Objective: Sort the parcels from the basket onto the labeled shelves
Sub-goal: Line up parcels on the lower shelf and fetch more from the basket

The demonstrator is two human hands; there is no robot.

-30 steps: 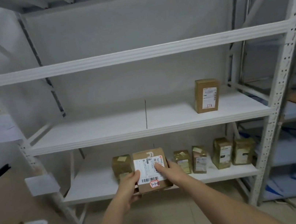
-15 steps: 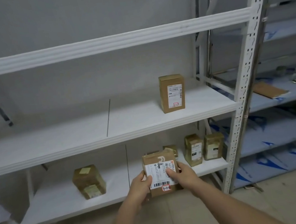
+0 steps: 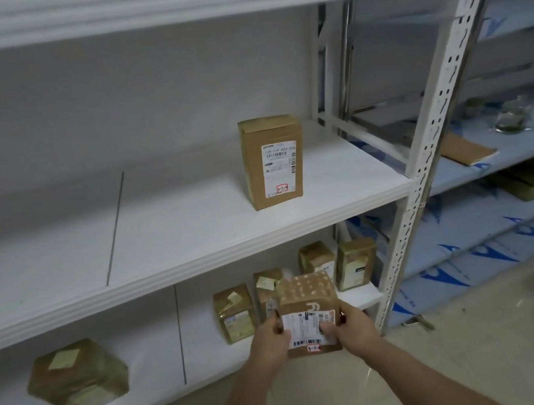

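I hold a small brown cardboard parcel point(image 3: 308, 300) with a white shipping label and a red-edged tag reading 3-1-A. My left hand point(image 3: 271, 342) grips its left side and my right hand point(image 3: 351, 326) grips its right side. The parcel hangs just in front of the lower shelf point(image 3: 213, 359), near its right end, before a row of taped parcels point(image 3: 235, 314). On the middle shelf point(image 3: 195, 244) stands an upright brown box point(image 3: 273, 161) tagged 3-2-A. The basket is out of view.
A lone taped parcel point(image 3: 76, 376) lies at the left of the lower shelf. A white perforated upright point(image 3: 431, 150) bounds the rack on the right. Beyond it, a neighbouring rack with blue-patterned shelves point(image 3: 505, 229) holds flat cardboard point(image 3: 465, 148), glassware and more boxes. Bare floor lies below.
The view has swung right and closer to the rack. Both hands have carried the parcel rightward along the lower shelf, past the lone left parcel, to the row near the right upright.
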